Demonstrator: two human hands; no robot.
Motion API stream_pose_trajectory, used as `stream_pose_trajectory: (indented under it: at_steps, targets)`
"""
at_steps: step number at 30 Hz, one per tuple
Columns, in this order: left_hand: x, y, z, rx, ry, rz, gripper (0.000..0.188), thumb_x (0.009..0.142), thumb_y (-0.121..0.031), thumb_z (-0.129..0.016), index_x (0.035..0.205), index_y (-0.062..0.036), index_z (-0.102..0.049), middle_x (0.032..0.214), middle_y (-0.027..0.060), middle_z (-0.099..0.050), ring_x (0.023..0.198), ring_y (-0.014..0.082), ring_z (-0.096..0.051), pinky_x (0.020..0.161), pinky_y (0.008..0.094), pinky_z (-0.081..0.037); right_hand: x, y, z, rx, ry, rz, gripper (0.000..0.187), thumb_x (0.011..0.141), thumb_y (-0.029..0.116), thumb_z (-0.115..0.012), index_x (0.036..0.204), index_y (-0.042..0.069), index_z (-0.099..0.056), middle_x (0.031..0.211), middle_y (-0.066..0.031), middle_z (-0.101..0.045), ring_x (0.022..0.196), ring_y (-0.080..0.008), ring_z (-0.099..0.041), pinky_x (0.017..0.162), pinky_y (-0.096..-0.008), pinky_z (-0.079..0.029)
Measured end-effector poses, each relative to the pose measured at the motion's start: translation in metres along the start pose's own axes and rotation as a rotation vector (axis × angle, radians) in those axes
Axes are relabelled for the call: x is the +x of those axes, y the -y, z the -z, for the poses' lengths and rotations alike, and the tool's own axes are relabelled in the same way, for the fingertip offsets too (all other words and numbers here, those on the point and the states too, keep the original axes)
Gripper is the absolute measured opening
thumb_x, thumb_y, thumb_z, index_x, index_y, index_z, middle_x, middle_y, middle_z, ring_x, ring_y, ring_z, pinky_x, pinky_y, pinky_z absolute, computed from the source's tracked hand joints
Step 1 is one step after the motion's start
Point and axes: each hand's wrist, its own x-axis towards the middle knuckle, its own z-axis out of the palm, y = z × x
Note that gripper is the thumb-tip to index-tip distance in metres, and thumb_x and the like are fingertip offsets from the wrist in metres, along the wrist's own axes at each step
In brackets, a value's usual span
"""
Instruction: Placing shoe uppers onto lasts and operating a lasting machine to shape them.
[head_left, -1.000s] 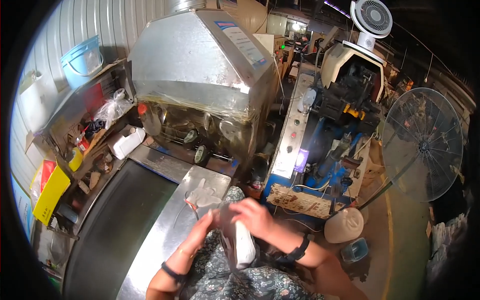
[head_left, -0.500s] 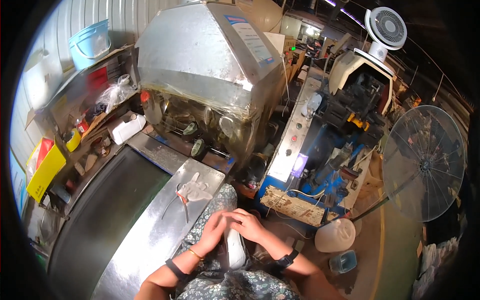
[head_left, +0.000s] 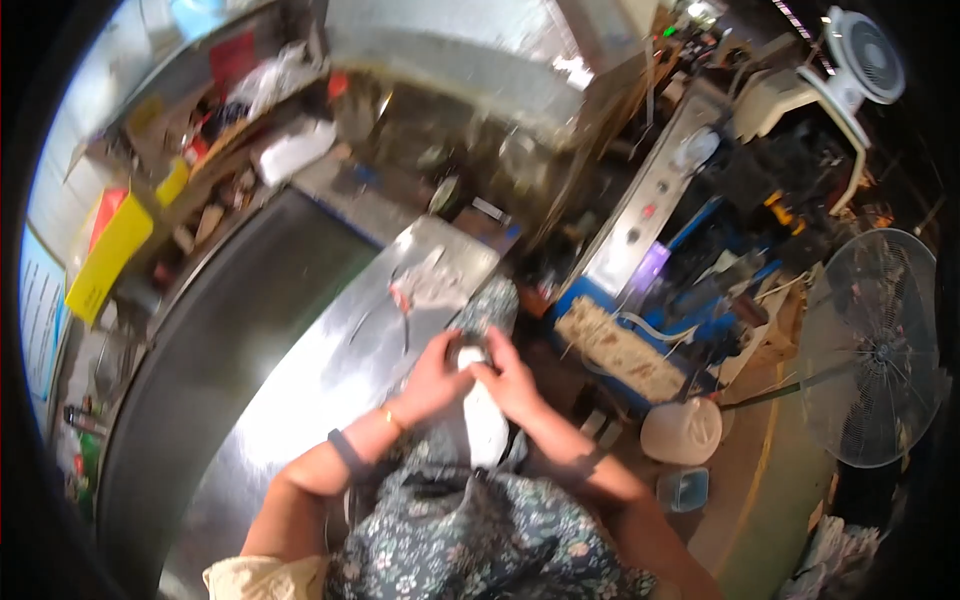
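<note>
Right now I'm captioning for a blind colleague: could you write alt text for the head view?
A person's left hand and right hand hold a white elongated item above a floral-patterned lap. To the left, a shiny metal table bears a pale crumpled item; a round caged fan stands at right.

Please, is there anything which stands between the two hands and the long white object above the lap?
Nothing visible does. The left hand and the right hand are both at the far end of the white object, with no other thing showing between. Blur hides the exact finger contact.
</note>
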Motion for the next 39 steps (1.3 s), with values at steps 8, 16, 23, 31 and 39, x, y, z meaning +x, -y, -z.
stream_pose_trajectory:
  at_steps: [8,16,23,31,39]
  targets:
    - [0.023,-0.002,0.019,-0.520,0.209,0.165,0.060,0.085,-0.011,-0.074,0.139,-0.0049,-0.047,0.119,0.0060,-0.060,0.106,0.0144,-0.057,0.096,0.0285,-0.046,-0.023,-0.021,0.049,0.312,0.325,-0.328,0.031,0.098,0.024,-0.058,0.115,-0.002,-0.064,0.100,-0.0014,-0.069,0.089,-0.0070,-0.060,0.081,-0.0284,-0.050]
    - [0.007,0.019,0.020,-0.500,0.228,0.158,0.056,0.087,-0.010,-0.073,0.135,-0.0025,-0.047,0.122,0.0061,-0.059,0.113,0.0163,-0.053,0.100,0.0304,-0.042,-0.023,-0.035,0.009,0.240,0.286,-0.917,0.065,0.103,0.056,-0.034,0.117,0.000,-0.063,0.106,-0.0112,-0.070,0.097,-0.0218,-0.065,0.085,-0.0328,-0.050]
    - [0.033,0.023,0.009,-0.315,0.270,0.121,0.056,0.086,-0.010,-0.073,0.134,0.0000,-0.047,0.122,0.0086,-0.058,0.110,0.0155,-0.053,0.097,0.0292,-0.043,-0.001,-0.024,0.005,-1.201,0.298,0.334,0.037,0.092,0.021,-0.057,0.106,-0.012,-0.061,0.067,-0.0130,-0.064,0.055,-0.0257,-0.066,0.048,-0.0349,-0.052]
    - [0.046,0.019,0.002,-0.039,0.381,0.113,0.064,0.085,-0.017,-0.076,0.137,0.0022,-0.044,0.117,0.0125,-0.061,0.108,0.0174,-0.057,0.094,0.0315,-0.047,-0.048,-0.036,0.038,-0.279,0.411,-0.230,0.054,0.105,0.029,-0.043,0.150,0.005,-0.027,0.131,-0.0242,-0.057,0.123,-0.0350,-0.055,0.104,-0.0416,-0.041]
    - [0.017,0.000,0.010,0.300,-0.094,0.524,0.056,0.103,-0.041,-0.034,0.105,0.0044,-0.067,0.102,0.0269,-0.068,0.098,0.0355,-0.067,0.088,0.0434,-0.051,-0.016,-0.023,-0.014,-0.005,0.204,-0.409,0.053,0.102,0.032,-0.047,0.140,-0.003,-0.038,0.116,-0.0273,-0.063,0.107,-0.0361,-0.063,0.091,-0.0418,-0.048]
